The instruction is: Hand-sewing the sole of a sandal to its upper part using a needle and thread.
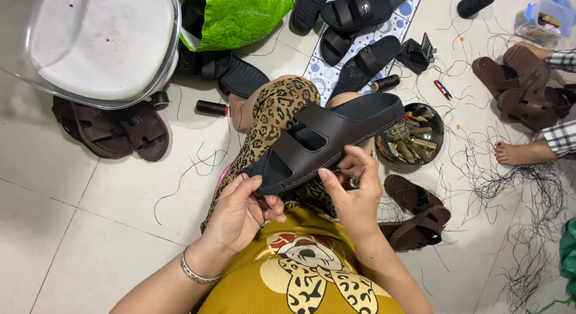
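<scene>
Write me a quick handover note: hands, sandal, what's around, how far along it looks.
Left hand: pinches the near end of the dark two-strap sandal, held over the lap.
Right hand: grips the sandal's near edge; whether it holds a needle cannot be told.
Around: metal bowl of spools at right, brown sandals beside it, thread scraps on the floor.
Done: straps are on.
Left: stitching progress cannot be told.

Left: bare floor [90, 230] beside the left hand [240, 215], open to pass.
Ahead: bowl [411, 134] of spools and black sandals [354, 26] crowd the way.
Right: brown sandals [417, 221] and loose threads [522, 188] clutter the floor.
Far left: white tub [99, 44] blocks.
</scene>
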